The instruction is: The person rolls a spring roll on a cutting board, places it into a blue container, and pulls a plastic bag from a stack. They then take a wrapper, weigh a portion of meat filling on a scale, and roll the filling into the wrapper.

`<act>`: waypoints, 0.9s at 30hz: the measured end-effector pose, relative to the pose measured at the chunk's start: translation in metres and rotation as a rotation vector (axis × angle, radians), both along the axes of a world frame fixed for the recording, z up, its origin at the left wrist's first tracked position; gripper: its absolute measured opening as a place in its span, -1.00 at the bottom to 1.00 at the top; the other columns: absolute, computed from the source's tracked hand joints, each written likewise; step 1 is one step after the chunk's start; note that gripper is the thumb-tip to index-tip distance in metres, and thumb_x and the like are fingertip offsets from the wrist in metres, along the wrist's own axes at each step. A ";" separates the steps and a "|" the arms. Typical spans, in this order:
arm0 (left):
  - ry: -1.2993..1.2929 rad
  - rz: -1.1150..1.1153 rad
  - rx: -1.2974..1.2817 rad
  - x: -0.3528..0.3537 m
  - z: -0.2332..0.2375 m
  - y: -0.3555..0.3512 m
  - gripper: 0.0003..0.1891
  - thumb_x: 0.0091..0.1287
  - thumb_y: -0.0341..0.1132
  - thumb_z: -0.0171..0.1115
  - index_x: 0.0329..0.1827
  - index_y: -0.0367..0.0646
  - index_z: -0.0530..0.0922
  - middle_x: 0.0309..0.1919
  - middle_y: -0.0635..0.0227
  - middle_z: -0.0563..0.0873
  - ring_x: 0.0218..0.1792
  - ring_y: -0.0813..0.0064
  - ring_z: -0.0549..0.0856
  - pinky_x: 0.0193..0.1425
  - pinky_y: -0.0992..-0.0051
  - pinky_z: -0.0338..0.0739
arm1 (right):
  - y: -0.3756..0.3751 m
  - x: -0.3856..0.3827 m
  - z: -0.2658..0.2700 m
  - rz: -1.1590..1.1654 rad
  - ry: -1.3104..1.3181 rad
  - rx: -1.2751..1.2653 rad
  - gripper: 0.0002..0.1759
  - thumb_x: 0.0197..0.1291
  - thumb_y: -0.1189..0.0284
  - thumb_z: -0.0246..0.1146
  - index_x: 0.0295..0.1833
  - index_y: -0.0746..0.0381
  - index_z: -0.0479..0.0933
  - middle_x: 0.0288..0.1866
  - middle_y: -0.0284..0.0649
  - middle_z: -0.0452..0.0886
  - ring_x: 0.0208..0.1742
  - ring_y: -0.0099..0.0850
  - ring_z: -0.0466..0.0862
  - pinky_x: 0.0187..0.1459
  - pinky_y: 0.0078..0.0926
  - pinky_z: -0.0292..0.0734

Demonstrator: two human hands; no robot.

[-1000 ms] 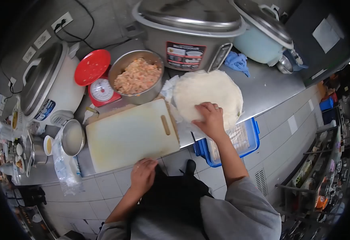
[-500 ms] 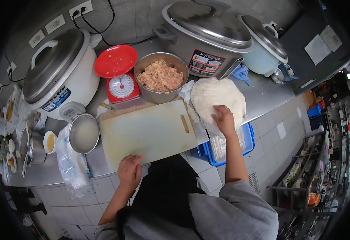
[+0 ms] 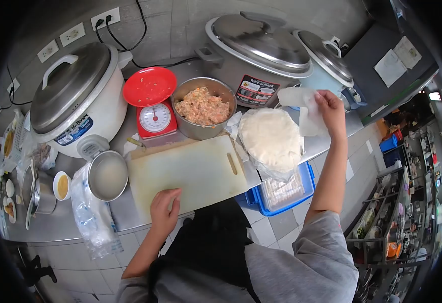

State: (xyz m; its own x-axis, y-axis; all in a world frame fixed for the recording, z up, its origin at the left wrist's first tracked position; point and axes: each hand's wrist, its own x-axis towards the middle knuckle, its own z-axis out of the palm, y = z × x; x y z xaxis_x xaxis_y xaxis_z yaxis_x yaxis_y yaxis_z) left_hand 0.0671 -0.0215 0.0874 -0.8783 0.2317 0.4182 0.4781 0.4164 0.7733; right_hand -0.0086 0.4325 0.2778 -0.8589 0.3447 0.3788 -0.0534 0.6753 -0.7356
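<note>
My right hand (image 3: pixel 330 112) is raised right of the stack of pale, round spring roll wrappers (image 3: pixel 270 134), pinching one thin, translucent wrapper (image 3: pixel 309 113) that hangs in a bent shape. The stack lies on clear plastic beside the white cutting board (image 3: pixel 185 174). Over the board's near edge, my left hand (image 3: pixel 165 209) hovers or rests with fingers loosely bent and thumb apart, holding nothing. Behind the board stands a metal pot (image 3: pixel 201 130) of minced filling (image 3: pixel 204 106) with orange bits.
A red kitchen scale (image 3: pixel 155 121) stands left of the pot. Large rice cookers (image 3: pixel 266 65) line the wall. A bowl of cloudy liquid (image 3: pixel 108 175) and a plastic bag (image 3: pixel 95 222) sit left of the board. Below the counter's right edge is a blue-rimmed container (image 3: pixel 281 194).
My right hand has moved from the top of the wrapper stack up and to the right, lifting one thin wrapper away. My left hand has stayed near the board's front edge.
</note>
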 end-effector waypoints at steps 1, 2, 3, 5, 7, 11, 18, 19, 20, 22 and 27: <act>-0.055 -0.037 0.040 -0.004 0.000 0.006 -0.75 0.19 -0.56 0.24 -0.07 -0.19 0.60 -0.17 0.19 0.71 -0.09 0.17 0.67 0.02 0.34 0.53 | -0.021 0.002 0.018 0.069 -0.020 -0.062 -0.85 0.35 0.48 0.19 -0.11 0.35 0.59 -0.38 -0.43 0.61 -0.34 -0.70 0.52 -0.31 -0.69 0.42; -0.109 -0.067 0.077 -0.007 -0.001 0.012 -0.74 0.20 -0.55 0.26 -0.04 -0.19 0.59 -0.14 0.20 0.70 -0.06 0.20 0.67 0.05 0.34 0.53 | -0.041 0.002 0.030 0.145 -0.040 -0.128 -0.85 0.34 0.48 0.20 -0.11 0.35 0.59 -0.37 -0.44 0.61 -0.32 -0.70 0.52 -0.29 -0.70 0.42; -0.165 -0.090 0.111 -0.009 -0.002 0.016 -0.72 0.20 -0.54 0.27 -0.01 -0.19 0.58 -0.10 0.22 0.70 -0.04 0.23 0.67 0.08 0.34 0.52 | -0.059 0.002 0.037 0.213 -0.054 -0.142 -0.84 0.34 0.47 0.21 -0.10 0.35 0.59 -0.36 -0.44 0.62 -0.32 -0.70 0.52 -0.28 -0.70 0.43; -0.411 -0.184 0.374 -0.015 -0.011 0.027 -0.68 0.28 -0.43 0.27 0.11 -0.16 0.52 -0.01 0.24 0.67 0.02 0.29 0.65 0.16 0.33 0.49 | -0.096 0.004 0.037 0.363 -0.092 -0.180 -0.84 0.34 0.47 0.22 -0.09 0.34 0.59 -0.34 -0.44 0.63 -0.31 -0.70 0.52 -0.25 -0.71 0.43; -0.650 -0.236 0.573 -0.020 -0.011 0.026 -0.60 0.37 -0.26 0.21 0.23 -0.13 0.43 0.07 0.24 0.63 0.08 0.32 0.62 0.22 0.31 0.47 | -0.127 0.004 0.024 0.537 -0.124 -0.367 -0.81 0.35 0.48 0.21 -0.01 0.35 0.56 -0.22 -0.38 0.67 -0.24 -0.67 0.58 -0.16 -0.70 0.48; -1.029 -0.288 0.885 -0.031 -0.009 -0.004 -0.38 0.46 0.13 -0.03 0.42 -0.08 0.23 0.18 0.18 0.55 0.17 0.32 0.56 0.28 0.28 0.43 | -0.165 -0.002 -0.022 0.703 -0.153 -0.776 -0.78 0.36 0.50 0.17 0.06 0.33 0.53 -0.10 -0.31 0.68 -0.16 -0.60 0.63 -0.08 -0.64 0.53; -1.011 -0.003 1.060 -0.033 -0.018 -0.057 -0.34 0.45 0.05 0.05 0.46 -0.14 0.14 0.13 0.18 0.57 0.14 0.35 0.58 0.22 0.32 0.46 | -0.180 -0.007 -0.175 0.431 -0.487 -0.774 -0.73 0.31 0.47 0.24 0.10 0.25 0.52 -0.19 -0.39 0.62 -0.27 -0.65 0.55 -0.20 -0.68 0.49; -0.981 0.047 1.023 -0.035 -0.025 -0.058 -0.36 0.45 -0.04 0.12 0.46 -0.12 0.14 0.10 0.21 0.59 0.10 0.38 0.60 0.18 0.36 0.48 | -0.182 -0.004 -0.186 0.363 -0.579 -0.669 -0.70 0.27 0.49 0.26 0.12 0.24 0.52 -0.22 -0.40 0.59 -0.30 -0.65 0.52 -0.23 -0.68 0.47; -0.972 0.084 0.905 -0.035 -0.028 -0.058 -0.38 0.39 -0.17 0.18 0.45 -0.10 0.16 0.07 0.24 0.61 0.05 0.43 0.60 0.13 0.42 0.48 | -0.183 0.000 -0.196 0.294 -0.668 -0.563 -0.67 0.24 0.51 0.28 0.13 0.23 0.51 -0.25 -0.42 0.57 -0.34 -0.66 0.49 -0.26 -0.68 0.46; -0.937 0.149 0.668 -0.037 -0.033 -0.057 -0.35 0.29 -0.43 0.30 0.43 -0.06 0.22 0.00 0.32 0.65 -0.06 0.52 0.62 0.03 0.52 0.48 | -0.177 0.006 -0.230 0.331 -0.516 -0.405 -0.58 0.15 0.57 0.30 0.16 0.18 0.50 -0.28 -0.43 0.53 -0.38 -0.66 0.43 -0.31 -0.67 0.43; -0.609 0.232 0.321 -0.051 -0.061 -0.051 -0.43 0.10 -0.62 0.33 0.22 -0.08 0.46 -0.13 0.36 0.68 -0.22 0.59 0.60 -0.18 0.56 0.49 | -0.178 0.024 -0.240 0.357 -0.292 -0.152 -0.60 -0.03 0.67 0.28 -0.02 0.16 0.61 -0.32 -0.28 0.51 -0.44 -0.50 0.45 -0.34 -0.52 0.44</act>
State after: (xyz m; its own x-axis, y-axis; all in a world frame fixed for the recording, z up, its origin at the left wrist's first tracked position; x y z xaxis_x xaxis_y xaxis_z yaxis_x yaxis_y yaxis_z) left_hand 0.0166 -0.0728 0.0267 -0.9887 -0.0407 -0.1444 -0.1491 0.1623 0.9754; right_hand 0.0154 0.2543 0.0375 -0.9965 0.0418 0.0729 -0.0392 0.5363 -0.8431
